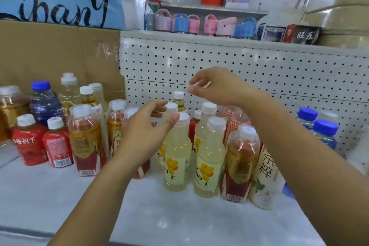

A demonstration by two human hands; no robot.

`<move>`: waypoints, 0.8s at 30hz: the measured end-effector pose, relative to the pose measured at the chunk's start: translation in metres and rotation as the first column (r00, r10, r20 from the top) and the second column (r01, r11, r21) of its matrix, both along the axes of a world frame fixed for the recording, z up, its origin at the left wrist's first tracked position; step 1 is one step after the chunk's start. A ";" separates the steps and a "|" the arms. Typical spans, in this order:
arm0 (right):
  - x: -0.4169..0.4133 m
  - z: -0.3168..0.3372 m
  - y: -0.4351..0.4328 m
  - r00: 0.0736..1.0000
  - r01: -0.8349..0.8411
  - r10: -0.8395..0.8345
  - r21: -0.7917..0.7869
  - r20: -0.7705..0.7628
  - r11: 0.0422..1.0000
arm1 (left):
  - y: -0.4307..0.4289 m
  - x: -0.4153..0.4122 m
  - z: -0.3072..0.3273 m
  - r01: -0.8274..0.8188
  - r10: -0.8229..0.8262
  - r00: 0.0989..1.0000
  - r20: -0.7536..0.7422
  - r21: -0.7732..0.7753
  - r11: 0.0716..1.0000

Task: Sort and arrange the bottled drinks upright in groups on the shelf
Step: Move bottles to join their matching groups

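The white shelf (159,215) lies bare at its front edge. Just behind that strip stands the front pale-yellow bottle (176,158), upright, its long axis vertical and its white cap topmost. All the bottles in view stand upright.

The left hand (147,128) is just left of that bottle's cap, thumb and fingers spread in a wide C that faces the cap and holds nothing. I cannot tell whether the thumb tip touches the cap. The right hand (211,86) hangs above and behind the bottle, well clear of it, with its fingers loosely curled and nothing visible in them. The left hand is much the nearer, so a sideways close on the neck looks like the likely next grip.

A matching pale bottle (209,166) stands just right of the front one, then an amber-and-red bottle (239,166). To the left stand more amber bottles (85,142) and red-labelled bottles (58,146), crowded together. Blue-capped bottles (323,134) stand far to the right.

Behind the front bottle rises a white pegboard (259,70), with cardboard (50,52) to the left and pastel lidded cups (199,24) on a shelf above.
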State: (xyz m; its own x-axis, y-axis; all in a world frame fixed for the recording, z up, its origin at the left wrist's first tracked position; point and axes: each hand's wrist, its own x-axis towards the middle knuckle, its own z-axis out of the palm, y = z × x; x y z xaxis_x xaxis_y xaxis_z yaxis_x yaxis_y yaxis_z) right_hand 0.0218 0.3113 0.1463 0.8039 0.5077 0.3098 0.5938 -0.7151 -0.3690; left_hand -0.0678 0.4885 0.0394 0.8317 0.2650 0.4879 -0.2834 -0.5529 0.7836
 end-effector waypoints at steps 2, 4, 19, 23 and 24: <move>0.026 0.000 0.025 1.000 -0.003 0.002 -0.073 -0.020 0.997 | 0.003 0.003 0.008 -0.021 0.021 1.000 0.004 0.015 1.000; 0.045 -0.006 0.044 0.997 -0.003 -0.008 -0.143 -0.076 0.990 | 0.005 0.006 0.010 -0.046 0.046 0.999 0.005 0.016 0.999; 0.038 0.040 0.005 0.979 0.066 -0.131 0.365 0.154 0.928 | -0.006 0.021 0.051 -0.051 0.053 0.987 0.149 -0.015 0.999; 0.014 0.069 -0.034 0.943 -0.020 -0.203 0.655 0.263 0.756 | -0.047 0.036 0.091 0.037 -0.053 0.987 0.152 0.103 0.994; 0.008 0.074 -0.045 0.937 -0.035 -0.220 0.700 0.272 0.713 | -0.059 0.039 0.100 0.056 -0.073 0.986 0.151 0.116 0.992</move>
State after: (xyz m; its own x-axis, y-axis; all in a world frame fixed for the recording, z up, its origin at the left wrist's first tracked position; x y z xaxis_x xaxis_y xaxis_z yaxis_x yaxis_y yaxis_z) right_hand 0.0295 0.2668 0.2203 0.6275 -0.0209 0.7783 0.7099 -0.3953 -0.5830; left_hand -0.0293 0.4294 0.1396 0.7574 0.1502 0.6354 -0.4346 -0.6103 0.6623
